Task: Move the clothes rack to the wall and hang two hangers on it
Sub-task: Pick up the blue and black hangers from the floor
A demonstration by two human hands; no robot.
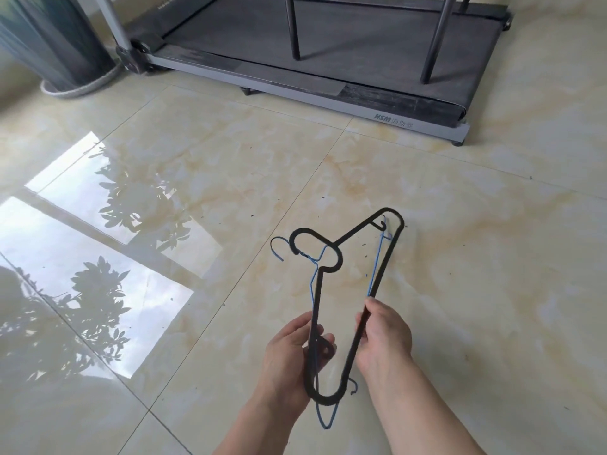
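- A treadmill (pixel 328 57) is seen lying flat on the tiled floor (pixel 460 257) at the top, with two dark poles (pixel 292 27) standing on its belt.
- A black hanger (pixel 382 270) and a thin blue hanger (pixel 374 274) are held together above the floor.
- The left hand (pixel 289 356) is closed around one side of both hangers.
- The right hand (pixel 384 336) is pinched on the black hanger's other bar.

The treadmill's grey side rail (pixel 427 124) carries "HSM" followed by characters too small to read.
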